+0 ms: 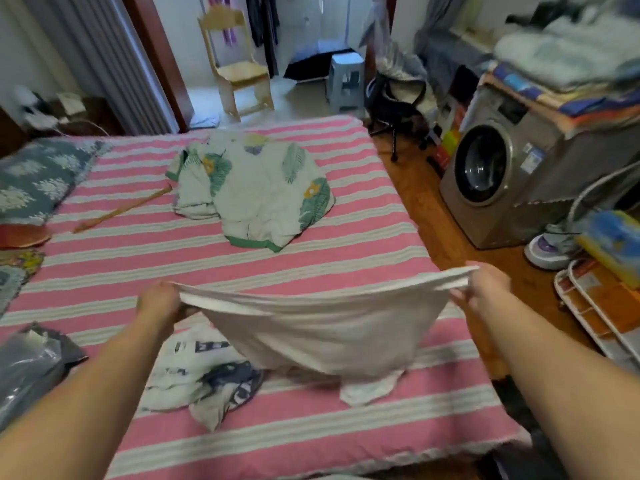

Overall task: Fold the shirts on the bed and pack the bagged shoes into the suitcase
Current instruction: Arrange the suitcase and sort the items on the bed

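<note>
I hold a plain white shirt (322,330) stretched out above the pink-striped bed (311,441). My left hand (161,304) grips its left corner and my right hand (485,289) grips its right corner; the cloth hangs down between them. Under it lies a crumpled white shirt with dark blue print (204,379). A clear plastic bag with something dark inside (29,368) lies at the bed's near left edge. Farther back on the bed sits a white garment with green leaf print (256,188). No suitcase is in view.
A thin wooden stick (121,209) lies on the bed at left, beside a dark patterned pillow (38,178). A washing machine (502,168) piled with cloth stands right of the bed. A wire rack (595,317), office chair (394,98), stool and wooden chair stand around.
</note>
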A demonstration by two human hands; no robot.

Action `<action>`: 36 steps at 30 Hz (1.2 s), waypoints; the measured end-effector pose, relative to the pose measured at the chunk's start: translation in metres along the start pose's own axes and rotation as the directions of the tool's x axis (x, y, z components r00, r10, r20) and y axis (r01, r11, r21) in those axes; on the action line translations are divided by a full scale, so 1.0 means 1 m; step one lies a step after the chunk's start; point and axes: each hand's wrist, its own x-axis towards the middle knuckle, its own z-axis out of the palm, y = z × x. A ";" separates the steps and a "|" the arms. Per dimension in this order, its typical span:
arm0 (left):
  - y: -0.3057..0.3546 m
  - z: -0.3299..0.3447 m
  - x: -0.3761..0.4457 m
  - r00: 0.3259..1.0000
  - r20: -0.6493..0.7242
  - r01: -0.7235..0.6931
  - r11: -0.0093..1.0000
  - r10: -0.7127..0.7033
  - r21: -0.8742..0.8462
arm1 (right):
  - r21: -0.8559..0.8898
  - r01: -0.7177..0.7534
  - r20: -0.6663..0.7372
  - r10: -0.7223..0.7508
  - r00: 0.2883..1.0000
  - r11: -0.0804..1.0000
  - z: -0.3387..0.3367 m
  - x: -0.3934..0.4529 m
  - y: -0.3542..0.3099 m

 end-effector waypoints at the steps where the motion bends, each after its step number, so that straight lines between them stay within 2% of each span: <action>1: 0.060 0.007 0.002 0.999 0.008 -0.045 0.987 0.047 -0.152 | 0.106 0.112 0.052 -0.118 0.992 0.988 0.022 -0.011 -0.055; 3: 0.185 0.012 -0.019 0.979 0.007 -0.179 0.875 0.203 -0.449 | 0.305 0.245 0.131 -0.296 0.946 0.920 0.050 -0.037 -0.160; 6: 0.327 -0.003 -0.074 0.887 -0.024 -0.334 0.605 0.461 -0.722 | 0.482 0.381 0.177 -0.514 0.839 0.789 0.065 -0.087 -0.277; 8: 0.373 -0.016 -0.108 0.836 -0.100 -0.391 0.456 0.540 -0.800 | 0.572 0.412 0.161 -0.590 0.791 0.709 0.065 -0.116 -0.322; 11: 0.380 -0.025 -0.133 0.805 -0.130 -0.403 0.372 0.579 -0.836 | 0.641 0.417 0.127 -0.626 0.770 0.644 0.059 -0.135 -0.333; 13: 0.351 -0.025 -0.142 0.803 -0.135 -0.430 0.407 0.581 -0.806 | 0.601 0.459 0.096 -0.629 0.772 0.655 0.054 -0.129 -0.310; 15: 0.308 -0.024 -0.136 0.815 -0.174 -0.486 0.487 0.553 -0.726 | 0.485 0.528 0.080 -0.636 0.767 0.698 0.046 -0.114 -0.270; 19: 0.196 -0.021 -0.098 0.860 -0.265 -0.510 0.709 0.436 -0.487 | 0.226 0.586 0.081 -0.614 0.785 0.778 0.023 -0.064 -0.178; 22: 0.095 -0.013 -0.067 0.923 -0.201 -0.377 0.872 0.328 -0.313 | 0.043 0.515 0.147 -0.515 0.845 0.856 -0.002 -0.020 -0.107; 26: -0.040 0.011 -0.044 0.987 -0.092 -0.145 0.980 0.133 -0.135 | -0.181 0.350 0.201 -0.313 0.928 0.919 -0.036 0.030 -0.014; 29: -0.143 0.032 -0.027 0.998 -0.053 0.038 0.998 -0.036 0.049 | -0.335 0.209 0.210 -0.143 0.967 0.919 -0.060 0.072 0.070; 32: -0.233 0.051 -0.009 0.973 -0.057 0.228 0.961 -0.222 0.156 | -0.435 0.059 0.179 0.022 0.984 0.899 -0.076 0.122 0.162; 34: -0.288 0.062 0.011 0.976 -0.092 0.217 0.914 -0.197 0.343 | -0.459 -0.003 0.112 0.061 0.992 0.888 -0.078 0.157 0.220; 36: -0.327 0.069 0.025 0.986 -0.109 0.164 0.812 -0.124 0.560 | -0.503 -0.044 0.043 0.076 0.996 0.863 -0.077 0.186 0.265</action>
